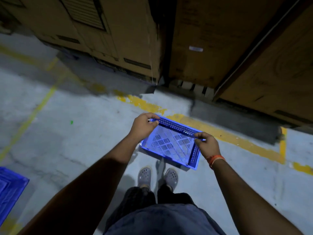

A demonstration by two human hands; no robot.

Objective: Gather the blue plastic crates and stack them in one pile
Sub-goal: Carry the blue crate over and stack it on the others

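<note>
Far left, bottom edge: a second blue crate [10, 189], only a corner in view, lying on the concrete floor [71, 150]. Whether it is a single crate or the top of a pile cannot be told; the frame cuts it off.

Faded yellow floor lines [42, 102] run across the grey concrete. Behind them, tall cardboard cartons [118, 31] stand in a row across the top of the view.

Centre: the person's left hand [143, 127] is closed on the far left corner of a blue plastic crate [169, 145], thumb over the rim, fingers curled under it. The crate is shallow, with a perforated bottom, and is held tilted in front of the body, above the feet. It appears clear of the floor, though that is a judgement from its angle. Below it, two grey perforated clogs [157, 177].

Right: the right hand [207, 145] pinches the crate's far right corner, fingers on the rim. An orange thread band [216, 160] circles that wrist.

Count: blue crates in view, two; hands, two, both gripping the one crate; clogs, two.

Progress, as a judgement: one crate is in hand and being carried, one lies well apart at far left. No finished stack is visible. Left to do: bring the held crate over to the other and nest it on top, then fetch any others out of view.
</note>
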